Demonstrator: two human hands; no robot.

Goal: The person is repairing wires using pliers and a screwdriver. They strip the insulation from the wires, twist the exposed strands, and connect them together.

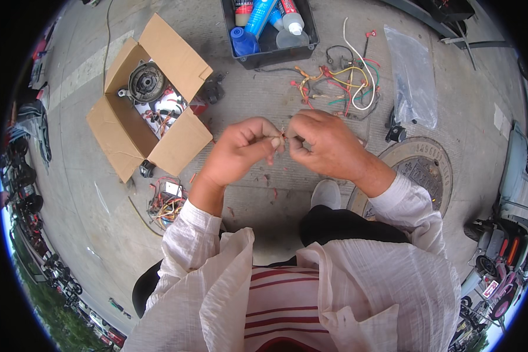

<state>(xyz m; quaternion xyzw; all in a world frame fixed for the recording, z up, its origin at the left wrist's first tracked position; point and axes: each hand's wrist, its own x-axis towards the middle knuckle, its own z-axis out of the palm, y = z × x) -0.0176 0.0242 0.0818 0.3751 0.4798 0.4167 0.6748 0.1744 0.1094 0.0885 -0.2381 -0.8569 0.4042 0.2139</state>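
Observation:
My left hand (240,148) and my right hand (328,144) meet in front of me above the pavement. A small reddish piece, seemingly a short bit of wire (283,135), shows at their fingertips. The left thumb and forefinger pinch it, while the right fingers curl closed at its other end. Fingers hide most of the piece. Just beyond the right hand, loose red, yellow, green, white and black wires (346,79) lie in a tangle. Small reddish scraps (275,192) are scattered on the ground below my hands.
An opened cardboard box (114,120) holds a round metal part (146,82) and other pieces. Nearby lies a wire bundle (169,202). A black bin (276,58) carries bottles and tubes. A clear plastic bag (413,76) and a manhole cover (437,167) are on the right.

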